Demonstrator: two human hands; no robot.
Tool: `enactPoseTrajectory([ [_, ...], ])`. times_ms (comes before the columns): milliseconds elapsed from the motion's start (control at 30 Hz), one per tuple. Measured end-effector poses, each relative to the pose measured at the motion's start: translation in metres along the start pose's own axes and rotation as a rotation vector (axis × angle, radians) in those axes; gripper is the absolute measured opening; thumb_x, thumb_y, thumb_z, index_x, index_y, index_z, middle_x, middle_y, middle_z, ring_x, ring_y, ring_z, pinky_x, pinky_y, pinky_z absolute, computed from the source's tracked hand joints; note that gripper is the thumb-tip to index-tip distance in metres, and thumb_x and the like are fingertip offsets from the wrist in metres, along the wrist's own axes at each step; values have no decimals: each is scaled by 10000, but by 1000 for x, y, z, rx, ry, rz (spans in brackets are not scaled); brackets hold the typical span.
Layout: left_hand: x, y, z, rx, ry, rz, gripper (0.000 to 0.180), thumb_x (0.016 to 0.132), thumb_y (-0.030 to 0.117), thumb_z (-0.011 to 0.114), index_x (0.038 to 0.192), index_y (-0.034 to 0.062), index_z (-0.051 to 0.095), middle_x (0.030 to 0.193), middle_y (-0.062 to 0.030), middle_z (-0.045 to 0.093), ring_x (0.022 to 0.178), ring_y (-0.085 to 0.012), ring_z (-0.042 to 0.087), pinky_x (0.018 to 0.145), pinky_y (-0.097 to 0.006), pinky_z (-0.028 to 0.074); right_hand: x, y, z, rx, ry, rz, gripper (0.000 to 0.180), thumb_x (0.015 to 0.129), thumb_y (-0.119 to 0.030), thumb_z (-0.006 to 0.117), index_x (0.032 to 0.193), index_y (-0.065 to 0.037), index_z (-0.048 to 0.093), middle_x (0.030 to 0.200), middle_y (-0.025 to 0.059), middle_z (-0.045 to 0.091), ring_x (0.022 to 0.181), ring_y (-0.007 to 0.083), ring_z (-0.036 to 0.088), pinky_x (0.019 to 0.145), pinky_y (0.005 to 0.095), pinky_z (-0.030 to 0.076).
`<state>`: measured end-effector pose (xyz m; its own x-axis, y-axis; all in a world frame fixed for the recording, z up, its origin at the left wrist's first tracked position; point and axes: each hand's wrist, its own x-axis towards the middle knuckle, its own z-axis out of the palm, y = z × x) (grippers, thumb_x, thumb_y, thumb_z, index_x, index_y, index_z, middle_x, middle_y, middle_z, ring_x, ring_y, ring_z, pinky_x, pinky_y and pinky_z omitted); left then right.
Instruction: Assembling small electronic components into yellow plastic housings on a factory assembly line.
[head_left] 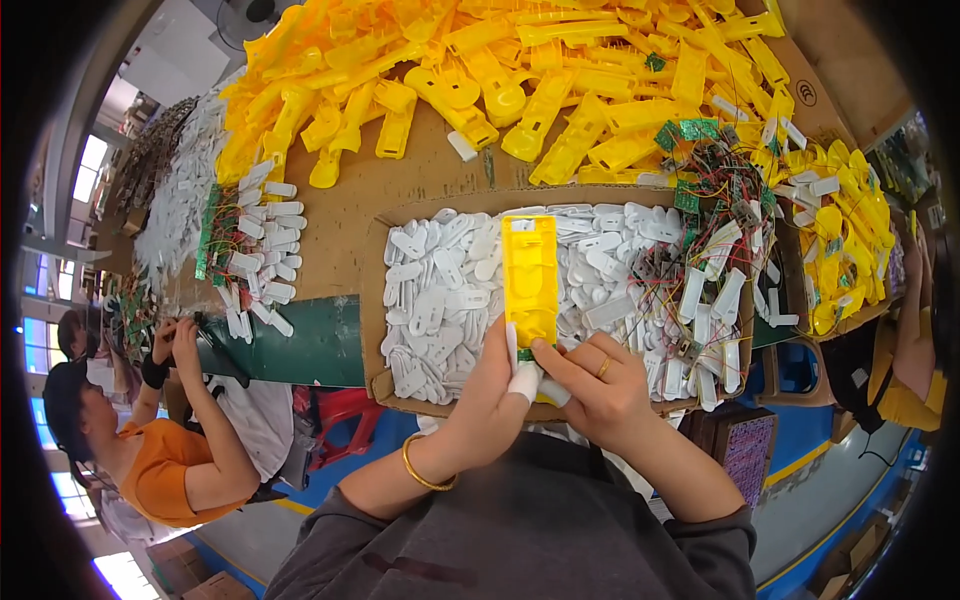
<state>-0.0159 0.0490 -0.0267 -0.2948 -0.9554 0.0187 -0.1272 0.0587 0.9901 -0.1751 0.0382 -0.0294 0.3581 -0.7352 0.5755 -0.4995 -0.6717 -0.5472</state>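
Fingers [545,352] of both hands apparently pinching yellow casing's [530,272] lower end.

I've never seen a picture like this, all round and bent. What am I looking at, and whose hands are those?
It is one view from a wide fisheye camera worn on a person's head, looking down, so straight edges curve. No machine: bare hands work. The left hand and right hand together hold a long yellow plastic shell over a cardboard tray of small white plastic pieces. Right of them lie wired green circuit boards; behind, a heap of yellow shells. Another person works at the left.
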Motion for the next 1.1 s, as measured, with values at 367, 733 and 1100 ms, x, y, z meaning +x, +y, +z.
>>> enactPoseTrajectory([
  [367, 9, 7, 4, -370, -109, -137, 502, 820, 133, 404, 1293, 16, 283, 1088, -104, 493, 975, -170, 514, 850, -293, 427, 9, 5, -25, 1109, -186, 873, 336, 813, -59, 628, 1131, 18, 551, 947, 40, 635, 823, 88, 593, 743, 241, 480],
  [733, 10, 14, 7, -368, -151, -67, 523, 836, 51, 345, 1326, -67, 207, 1172, -143, 461, 1099, -207, 446, 964, -315, 323, 6, -3, -21, 1188, -80, 780, 307, 845, -66, 596, 1131, 30, 538, 997, 52, 614, 877, 96, 584, 784, 241, 469],
  [1100, 12, 6, 9, -143, -175, 12, 474, 826, 33, 366, 1281, -59, 275, 1112, -163, 482, 1035, -238, 477, 929, -326, 351, 9, -2, -37, 1213, -230, 1039, 308, 833, -98, 617, 1119, 4, 566, 965, 50, 633, 836, 108, 600, 737, 258, 496],
])
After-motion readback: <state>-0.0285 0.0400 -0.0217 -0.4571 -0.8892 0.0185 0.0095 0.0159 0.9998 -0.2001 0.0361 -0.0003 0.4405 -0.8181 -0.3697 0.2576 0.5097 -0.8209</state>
